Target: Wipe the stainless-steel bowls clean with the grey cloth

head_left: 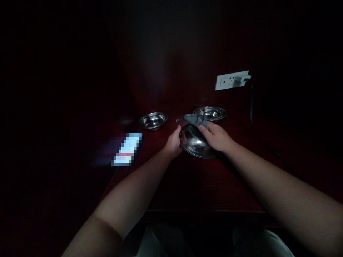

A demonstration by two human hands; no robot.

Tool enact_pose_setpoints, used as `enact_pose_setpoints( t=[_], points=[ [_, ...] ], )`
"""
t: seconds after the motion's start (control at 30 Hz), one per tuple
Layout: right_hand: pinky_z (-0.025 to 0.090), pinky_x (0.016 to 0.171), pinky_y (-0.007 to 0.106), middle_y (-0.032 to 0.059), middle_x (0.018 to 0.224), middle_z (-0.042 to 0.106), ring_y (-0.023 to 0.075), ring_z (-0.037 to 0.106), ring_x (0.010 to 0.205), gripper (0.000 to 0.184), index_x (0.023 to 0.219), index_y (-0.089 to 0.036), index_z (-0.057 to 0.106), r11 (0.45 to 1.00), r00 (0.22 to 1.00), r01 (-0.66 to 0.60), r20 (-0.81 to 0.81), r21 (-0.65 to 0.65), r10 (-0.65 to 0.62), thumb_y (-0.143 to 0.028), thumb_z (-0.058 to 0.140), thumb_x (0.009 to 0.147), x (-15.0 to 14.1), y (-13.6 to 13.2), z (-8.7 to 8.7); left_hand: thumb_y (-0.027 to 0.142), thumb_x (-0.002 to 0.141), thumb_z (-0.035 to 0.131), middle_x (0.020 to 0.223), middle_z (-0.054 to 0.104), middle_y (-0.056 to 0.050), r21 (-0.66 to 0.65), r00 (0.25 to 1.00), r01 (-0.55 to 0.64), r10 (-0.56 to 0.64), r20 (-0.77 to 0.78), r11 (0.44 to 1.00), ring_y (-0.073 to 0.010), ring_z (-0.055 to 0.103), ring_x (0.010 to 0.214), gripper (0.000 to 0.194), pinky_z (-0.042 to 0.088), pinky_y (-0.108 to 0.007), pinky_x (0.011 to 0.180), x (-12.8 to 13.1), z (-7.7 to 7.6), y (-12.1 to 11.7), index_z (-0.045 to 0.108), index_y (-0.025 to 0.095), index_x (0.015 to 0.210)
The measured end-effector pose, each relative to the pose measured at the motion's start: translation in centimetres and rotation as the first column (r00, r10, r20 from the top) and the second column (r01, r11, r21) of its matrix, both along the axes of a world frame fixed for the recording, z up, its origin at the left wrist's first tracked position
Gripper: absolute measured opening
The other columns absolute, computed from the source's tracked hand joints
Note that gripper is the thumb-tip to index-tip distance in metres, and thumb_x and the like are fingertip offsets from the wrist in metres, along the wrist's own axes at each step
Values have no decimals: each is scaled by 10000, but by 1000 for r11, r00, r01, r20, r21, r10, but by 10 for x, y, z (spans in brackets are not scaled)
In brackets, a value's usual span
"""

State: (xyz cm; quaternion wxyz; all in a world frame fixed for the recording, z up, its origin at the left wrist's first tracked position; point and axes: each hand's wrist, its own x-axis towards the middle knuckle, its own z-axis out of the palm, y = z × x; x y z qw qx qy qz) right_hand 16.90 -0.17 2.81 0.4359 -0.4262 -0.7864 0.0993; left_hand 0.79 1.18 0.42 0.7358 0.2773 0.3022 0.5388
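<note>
Bare where they show, a person's left forearm and right forearm taper smoothly through narrow wrists to an ungloved left hand and an equally ungloved right hand. A soft crease marks the left elbow. Below, pale grey-green clothing shows in two rounded patches over the legs, its cut and finer detail lost in the dim light.

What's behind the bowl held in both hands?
Beyond the held bowl: gray cloth at the right hand, then stacked dishes and, leftward, another dish. The tabletop directly behind it is hidden by bowl and cloth.
</note>
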Motion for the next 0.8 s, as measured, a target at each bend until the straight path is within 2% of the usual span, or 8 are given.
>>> enact_pose_setpoints(
  t=[0.1,0.27,0.43,0.6,0.8],
  points=[
    [460,856,371,69,1001,666,227,614,931,327,952,-184,633,1000,1000,-3,2,-2,3,-374,373,895,0,0,1,388,852,468,926,700,-127,-6,999,40,-40,-1,999,-240,649,920,335,463,-398,900,0,0,0,650,121,936],
    [459,856,378,72,998,665,230,610,935,320,964,-178,634,1000,1000,-11,10,0,11,-362,383,890,0,-2,3,376,850,472,918,699,-128,3,999,36,-36,-1,999,-237,648,926,313,463,-385,902,0,0,0,651,120,858],
    [464,849,380,71,1005,666,233,612,933,308,975,-181,636,1000,1000,-19,16,-4,19,-364,407,879,-1,-2,4,361,849,478,902,703,-123,0,999,38,-38,0,999,-239,651,919,297,465,-390,903,0,1,-1,654,123,864],
    [436,917,397,62,1120,640,239,581,1037,314,1080,-196,616,1000,1000,-20,14,-13,20,-353,463,854,0,-1,3,358,839,499,903,706,-117,-15,999,37,-37,-4,999,-237,654,907,295,469,-396,898,0,0,0,657,123,923],
    [434,928,396,61,1145,633,229,582,1046,316,1092,-194,615,1000,1000,-26,13,-16,26,-335,487,840,0,0,2,362,828,515,881,705,-118,-11,999,23,-23,-26,1000,-239,653,910,287,475,-398,889,0,-2,2,660,125,897]
  ],
)
